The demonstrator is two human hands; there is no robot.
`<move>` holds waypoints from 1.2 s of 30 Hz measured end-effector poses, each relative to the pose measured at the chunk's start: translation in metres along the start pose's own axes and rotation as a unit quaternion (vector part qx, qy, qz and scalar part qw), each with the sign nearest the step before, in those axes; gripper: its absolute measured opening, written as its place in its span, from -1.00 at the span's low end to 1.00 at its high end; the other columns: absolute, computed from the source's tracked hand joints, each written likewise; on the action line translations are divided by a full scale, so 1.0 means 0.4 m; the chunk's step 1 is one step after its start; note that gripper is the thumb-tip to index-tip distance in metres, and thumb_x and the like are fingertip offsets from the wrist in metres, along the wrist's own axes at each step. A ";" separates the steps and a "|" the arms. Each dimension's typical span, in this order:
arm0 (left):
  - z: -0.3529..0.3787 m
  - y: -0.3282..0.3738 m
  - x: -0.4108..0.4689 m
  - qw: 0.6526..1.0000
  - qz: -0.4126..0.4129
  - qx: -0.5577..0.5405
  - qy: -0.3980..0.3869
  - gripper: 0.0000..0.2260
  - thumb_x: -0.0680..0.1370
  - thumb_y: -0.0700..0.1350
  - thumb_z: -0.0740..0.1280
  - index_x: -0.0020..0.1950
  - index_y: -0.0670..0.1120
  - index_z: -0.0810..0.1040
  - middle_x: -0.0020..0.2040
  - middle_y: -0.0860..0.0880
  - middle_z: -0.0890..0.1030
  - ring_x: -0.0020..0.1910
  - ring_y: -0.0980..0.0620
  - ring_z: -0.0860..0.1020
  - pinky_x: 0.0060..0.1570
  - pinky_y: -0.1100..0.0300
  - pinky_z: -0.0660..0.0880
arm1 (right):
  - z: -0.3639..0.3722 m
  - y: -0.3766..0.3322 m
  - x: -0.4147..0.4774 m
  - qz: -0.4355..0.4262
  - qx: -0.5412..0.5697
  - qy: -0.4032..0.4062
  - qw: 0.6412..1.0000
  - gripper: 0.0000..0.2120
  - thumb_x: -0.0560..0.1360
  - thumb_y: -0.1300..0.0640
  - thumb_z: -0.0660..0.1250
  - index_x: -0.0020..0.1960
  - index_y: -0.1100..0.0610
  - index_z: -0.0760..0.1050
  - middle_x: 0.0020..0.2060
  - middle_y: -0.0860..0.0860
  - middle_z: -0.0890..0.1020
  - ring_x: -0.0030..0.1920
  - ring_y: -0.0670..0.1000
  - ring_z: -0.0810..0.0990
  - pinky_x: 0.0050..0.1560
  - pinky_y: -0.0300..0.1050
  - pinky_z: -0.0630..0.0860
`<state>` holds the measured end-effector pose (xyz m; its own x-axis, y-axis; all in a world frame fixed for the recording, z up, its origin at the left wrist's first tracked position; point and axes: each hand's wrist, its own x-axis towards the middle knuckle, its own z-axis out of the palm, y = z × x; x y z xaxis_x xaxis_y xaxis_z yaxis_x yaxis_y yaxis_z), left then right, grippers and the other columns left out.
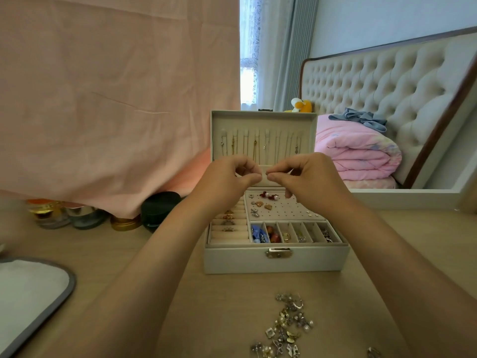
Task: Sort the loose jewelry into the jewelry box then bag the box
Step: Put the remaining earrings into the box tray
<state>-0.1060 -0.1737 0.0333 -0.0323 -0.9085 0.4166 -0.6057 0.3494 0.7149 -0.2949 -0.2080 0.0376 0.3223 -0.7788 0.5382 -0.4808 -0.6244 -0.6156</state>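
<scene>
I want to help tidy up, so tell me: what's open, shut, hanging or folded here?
jewelry box: open, partly filled.
lid: upright.
clasp: unfastened.
necklaces: hanging inside the lid.
loose jewelry: piled on the table, unsorted.
left hand: fingertips pinched; anything held is too small to see.
right hand: fingertips pinched likewise.
quilt: folded.

Not much to report on the person: just two bare arms showing. The left forearm (144, 267), left of the jewelry box (273, 259), is showing bare skin right up to the left hand (227, 177). Right of the box it's the same, with the right forearm (382, 249) running bare to the right hand (307, 177). The nails are looking too small to make out.
</scene>
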 end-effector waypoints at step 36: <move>0.008 0.025 -0.014 0.980 -0.100 -0.173 -0.016 -0.90 0.58 0.00 0.40 0.03 0.03 0.69 -0.12 0.10 0.72 -0.23 0.15 0.65 -0.30 0.24 0.50 | 0.003 -0.025 -0.019 0.056 0.115 0.019 0.992 -0.79 0.41 0.17 0.57 -0.02 -0.06 0.67 -0.20 -0.10 0.72 -0.46 -0.13 0.56 -0.35 -0.28 0.55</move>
<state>-0.1146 -0.1660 0.0364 0.0316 -0.9717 0.2341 -0.2977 0.2145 0.9302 -0.2915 -0.1958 0.0389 0.2448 -0.8434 0.4783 -0.3120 -0.5356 -0.7847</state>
